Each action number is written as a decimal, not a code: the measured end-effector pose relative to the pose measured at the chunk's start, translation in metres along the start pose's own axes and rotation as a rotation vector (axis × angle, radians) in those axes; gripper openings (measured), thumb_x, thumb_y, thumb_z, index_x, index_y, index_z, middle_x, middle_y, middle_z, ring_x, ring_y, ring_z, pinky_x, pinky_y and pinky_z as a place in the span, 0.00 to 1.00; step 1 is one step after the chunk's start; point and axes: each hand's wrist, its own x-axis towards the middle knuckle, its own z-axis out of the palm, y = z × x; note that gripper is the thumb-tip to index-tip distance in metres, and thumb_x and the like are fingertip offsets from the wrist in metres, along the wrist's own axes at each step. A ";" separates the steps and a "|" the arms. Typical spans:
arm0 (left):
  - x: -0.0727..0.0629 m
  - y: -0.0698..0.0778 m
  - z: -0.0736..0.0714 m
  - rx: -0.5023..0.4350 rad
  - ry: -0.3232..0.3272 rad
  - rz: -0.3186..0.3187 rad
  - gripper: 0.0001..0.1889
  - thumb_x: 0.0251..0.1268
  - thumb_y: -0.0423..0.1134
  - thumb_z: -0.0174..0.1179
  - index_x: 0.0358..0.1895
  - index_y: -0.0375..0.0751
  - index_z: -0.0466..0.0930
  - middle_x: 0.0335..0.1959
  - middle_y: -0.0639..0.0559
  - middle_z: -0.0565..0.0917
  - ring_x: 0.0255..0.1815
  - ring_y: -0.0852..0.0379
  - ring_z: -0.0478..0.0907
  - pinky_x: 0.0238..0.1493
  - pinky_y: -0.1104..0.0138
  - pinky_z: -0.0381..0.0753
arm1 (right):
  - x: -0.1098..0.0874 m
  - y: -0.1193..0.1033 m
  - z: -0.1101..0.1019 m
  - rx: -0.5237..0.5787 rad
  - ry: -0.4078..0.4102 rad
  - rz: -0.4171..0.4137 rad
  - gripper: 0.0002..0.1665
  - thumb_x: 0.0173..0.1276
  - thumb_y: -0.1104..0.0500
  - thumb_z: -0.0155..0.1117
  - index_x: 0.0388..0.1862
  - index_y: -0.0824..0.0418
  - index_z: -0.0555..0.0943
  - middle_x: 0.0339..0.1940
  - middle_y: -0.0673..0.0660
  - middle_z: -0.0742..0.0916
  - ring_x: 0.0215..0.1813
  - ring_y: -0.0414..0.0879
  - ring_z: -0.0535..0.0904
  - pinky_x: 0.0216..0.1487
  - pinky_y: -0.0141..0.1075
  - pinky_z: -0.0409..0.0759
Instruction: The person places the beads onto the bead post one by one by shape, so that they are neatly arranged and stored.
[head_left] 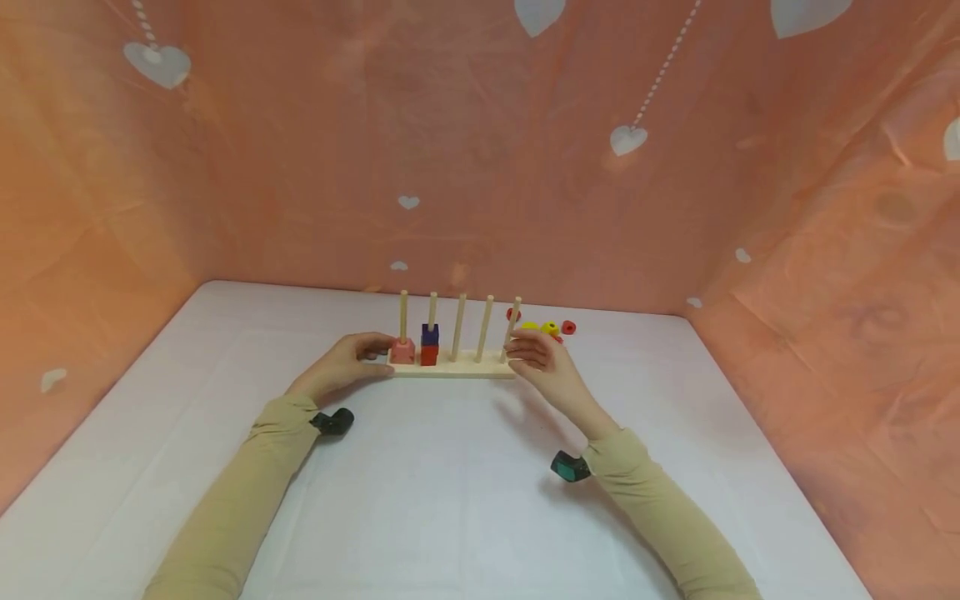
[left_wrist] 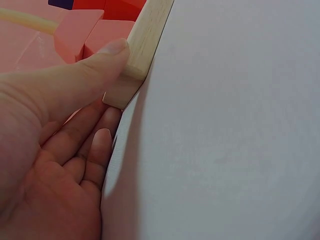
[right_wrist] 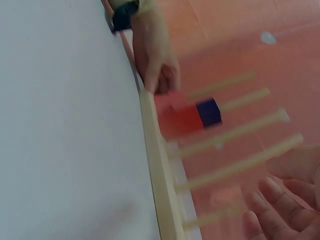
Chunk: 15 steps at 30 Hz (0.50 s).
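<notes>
Currently, the left hand (head_left: 348, 362) grips the left end of the pale wooden five-peg board (head_left: 453, 372) on the white table (head_left: 450, 500), beside its pink angular block (head_left: 402, 353); the right hand (head_left: 546, 367), fingers relaxed and slightly bent, hovers by the board's right end

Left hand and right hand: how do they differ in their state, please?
The left hand grips the end of the wooden base; the right hand appears empty. The left hand is beside the pink-loaded peg; the right hand is beside a bare peg. Both come from tan sleeves.
</notes>
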 end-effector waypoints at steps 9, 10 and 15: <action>0.000 -0.003 -0.004 0.006 0.014 -0.003 0.33 0.55 0.42 0.70 0.65 0.40 0.69 0.62 0.43 0.73 0.62 0.44 0.67 0.65 0.49 0.64 | 0.010 0.029 -0.040 -0.149 0.116 0.033 0.24 0.64 0.72 0.63 0.58 0.71 0.71 0.51 0.71 0.80 0.54 0.60 0.77 0.55 0.32 0.76; -0.001 -0.003 -0.004 0.004 0.016 -0.004 0.33 0.55 0.42 0.70 0.65 0.40 0.70 0.62 0.44 0.73 0.62 0.44 0.67 0.65 0.49 0.64 | 0.012 0.032 -0.043 -0.158 0.118 0.035 0.24 0.64 0.72 0.63 0.59 0.72 0.71 0.51 0.71 0.80 0.54 0.60 0.77 0.55 0.34 0.76; -0.003 -0.003 -0.002 0.006 0.008 -0.004 0.34 0.55 0.42 0.70 0.65 0.39 0.69 0.62 0.42 0.73 0.62 0.43 0.67 0.64 0.49 0.64 | 0.019 0.042 -0.051 -0.164 0.100 0.086 0.25 0.63 0.73 0.62 0.59 0.77 0.69 0.52 0.74 0.79 0.55 0.66 0.75 0.59 0.48 0.73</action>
